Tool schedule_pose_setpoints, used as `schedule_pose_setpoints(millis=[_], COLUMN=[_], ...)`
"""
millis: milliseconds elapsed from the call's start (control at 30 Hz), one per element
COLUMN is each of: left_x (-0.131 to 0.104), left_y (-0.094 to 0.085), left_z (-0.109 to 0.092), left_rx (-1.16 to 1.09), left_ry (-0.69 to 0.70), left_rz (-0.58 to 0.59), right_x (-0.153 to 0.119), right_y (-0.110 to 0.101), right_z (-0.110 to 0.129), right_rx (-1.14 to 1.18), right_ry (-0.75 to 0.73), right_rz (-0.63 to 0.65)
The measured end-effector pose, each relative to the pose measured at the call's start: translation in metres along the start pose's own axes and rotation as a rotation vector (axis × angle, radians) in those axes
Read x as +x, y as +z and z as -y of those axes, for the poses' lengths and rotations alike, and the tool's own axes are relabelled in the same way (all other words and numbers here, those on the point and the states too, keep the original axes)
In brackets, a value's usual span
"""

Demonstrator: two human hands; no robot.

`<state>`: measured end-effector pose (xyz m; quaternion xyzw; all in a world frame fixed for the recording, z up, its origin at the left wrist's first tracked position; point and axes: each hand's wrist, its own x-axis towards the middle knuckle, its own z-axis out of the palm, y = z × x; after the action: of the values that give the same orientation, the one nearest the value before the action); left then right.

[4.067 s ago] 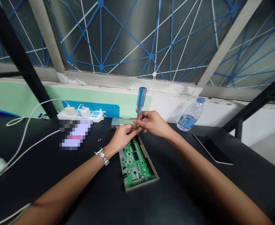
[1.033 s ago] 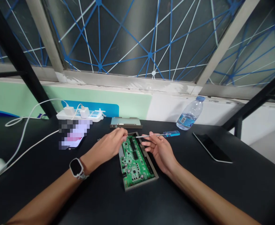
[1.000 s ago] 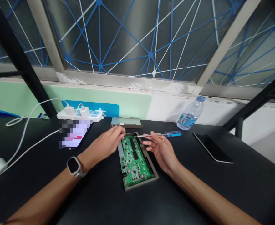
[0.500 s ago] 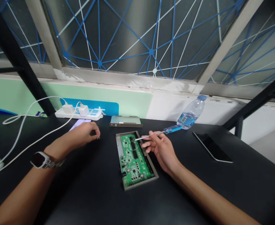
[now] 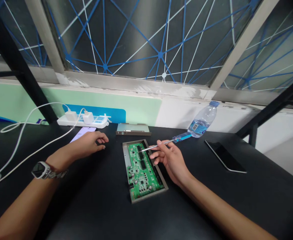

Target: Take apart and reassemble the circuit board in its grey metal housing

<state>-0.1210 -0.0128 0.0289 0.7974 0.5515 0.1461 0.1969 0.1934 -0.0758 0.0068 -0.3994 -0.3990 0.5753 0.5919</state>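
My right hand point(image 5: 170, 156) grips a screwdriver point(image 5: 182, 136) by its metal shaft, fingers curled around it. Its clear blue handle points up and right, toward the water bottle, while the tip sits at or just above a black chip on the green circuit board point(image 5: 146, 183). That board lies in a shallow metal tray point(image 5: 150, 198) on the dark table. To the left of the board, my left hand point(image 5: 91, 144), with a watch on the wrist, hovers over the table; its thumb and fingers are apart, and I see nothing between them.
Behind the board stands a metal cover piece point(image 5: 133, 129). A water bottle point(image 5: 202, 121) and a dark tablet or phone point(image 5: 225, 156) are on the right. At the back left are a power strip point(image 5: 98, 122) with white cables and a lit phone point(image 5: 82, 132).
My left thumb and fingers have parted from a pinch, and the tiny shiny thing at their tips no longer shows. My right hand and the screwdriver have hardly moved.
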Motion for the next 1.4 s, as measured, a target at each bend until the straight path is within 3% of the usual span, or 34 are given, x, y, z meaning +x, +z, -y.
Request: schedule_pose_setpoints(millis=[133, 567, 700, 833, 1000, 1267, 1400], left_x=[0.002, 0.007, 0.004, 0.003, 0.012, 0.04, 0.05], left_y=[0.005, 0.009, 0.002, -0.001, 0.015, 0.033, 0.052], left_z=[-0.002, 0.003, -0.003, -0.018, -0.043, -0.064, -0.067], left_rx=[0.012, -0.018, 0.013, 0.013, -0.099, 0.057, 0.07], left_ry=[-0.051, -0.055, -0.043, 0.112, 0.253, 0.283, 0.328], left_rz=[0.067, 0.065, -0.05, -0.209, -0.16, 0.046, -0.095], right_x=[0.001, 0.002, 0.001, 0.0, 0.0, 0.002, 0.003], right_y=[0.0, -0.001, -0.001, -0.001, 0.0, 0.0, 0.0], right_z=[-0.001, -0.002, -0.001, 0.0, -0.001, 0.0, 0.003], right_rx=[-0.009, -0.008, -0.016, -0.032, -0.058, -0.085, -0.114], right_ry=[-0.007, -0.024, -0.014, -0.011, -0.04, -0.086, -0.086], right_rz=[0.009, 0.028, 0.044, 0.058, 0.07, 0.074, 0.086])
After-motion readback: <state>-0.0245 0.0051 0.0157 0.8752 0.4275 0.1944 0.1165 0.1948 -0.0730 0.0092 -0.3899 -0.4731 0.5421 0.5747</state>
